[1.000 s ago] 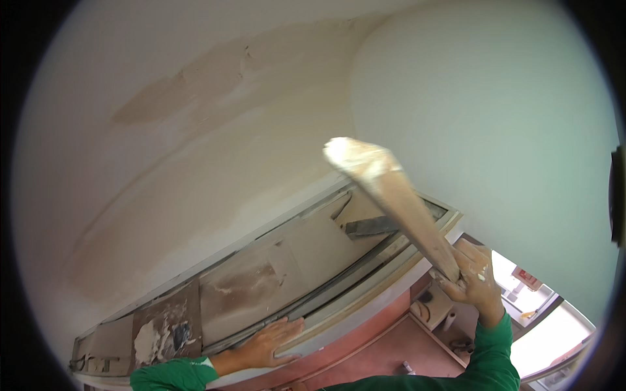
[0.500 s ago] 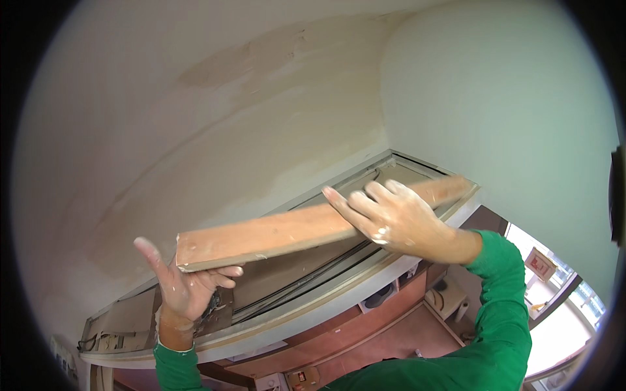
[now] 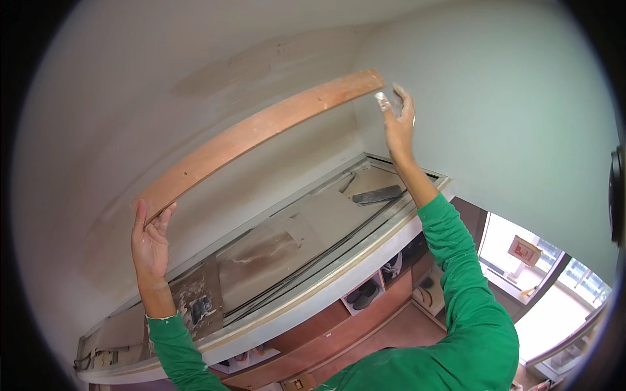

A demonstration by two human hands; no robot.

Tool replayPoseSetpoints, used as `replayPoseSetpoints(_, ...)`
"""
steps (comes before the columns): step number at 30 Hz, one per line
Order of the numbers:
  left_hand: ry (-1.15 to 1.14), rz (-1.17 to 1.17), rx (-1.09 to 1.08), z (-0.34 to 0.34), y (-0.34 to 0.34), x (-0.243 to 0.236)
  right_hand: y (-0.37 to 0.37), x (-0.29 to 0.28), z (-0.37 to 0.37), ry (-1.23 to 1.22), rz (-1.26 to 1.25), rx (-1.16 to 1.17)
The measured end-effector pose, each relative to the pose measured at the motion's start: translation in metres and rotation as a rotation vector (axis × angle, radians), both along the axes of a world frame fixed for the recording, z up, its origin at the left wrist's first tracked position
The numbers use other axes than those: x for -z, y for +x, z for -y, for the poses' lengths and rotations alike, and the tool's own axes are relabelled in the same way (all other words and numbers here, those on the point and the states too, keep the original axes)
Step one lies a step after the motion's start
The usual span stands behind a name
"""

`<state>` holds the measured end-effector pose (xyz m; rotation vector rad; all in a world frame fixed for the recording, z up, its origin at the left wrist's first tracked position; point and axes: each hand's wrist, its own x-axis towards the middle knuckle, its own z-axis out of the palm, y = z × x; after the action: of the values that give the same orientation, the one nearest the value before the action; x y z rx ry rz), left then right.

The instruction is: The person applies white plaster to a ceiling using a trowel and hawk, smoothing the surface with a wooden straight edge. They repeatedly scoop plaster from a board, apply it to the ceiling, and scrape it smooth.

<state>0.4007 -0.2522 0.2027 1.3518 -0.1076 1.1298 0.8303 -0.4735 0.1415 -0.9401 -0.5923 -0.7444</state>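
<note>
A long reddish-brown wooden board (image 3: 254, 133) is raised at a slant in front of the patchy plaster wall, its right end higher. Between thumb and fingers, my left hand (image 3: 151, 244) grips its lower left end. Just off the board's right end is my right hand (image 3: 399, 124), its thumb and fingers spread apart with nothing between them. White plaster-like smears mark the right thumb and fingertips. Whether the board's back touches the wall, I cannot tell.
Below the board runs a wide ledge (image 3: 326, 228) with cables along its front. On it lie a dark flat tool or offcut (image 3: 377, 195) and a plaster-smeared board (image 3: 189, 293) at the left. Shelves with shoes (image 3: 362, 296) sit underneath. A bright window (image 3: 515, 247) is at the right.
The board has gone up from over the ledge to in front of the wall. My right hand has let go of it and moved to its right end; my left hand has closed on the left end.
</note>
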Motion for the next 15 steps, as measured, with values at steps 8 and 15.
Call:
replayPoseSetpoints(8, 0.108, 0.029, -0.011, -0.004, 0.066, -0.011, 0.068, -0.012, -0.003, 0.080, -0.246, -1.425)
replayPoseSetpoints(15, 0.124, 0.123, 0.086, -0.017, 0.146, -0.057, 0.119, -0.081, -0.013, 0.166, 0.108, -1.249)
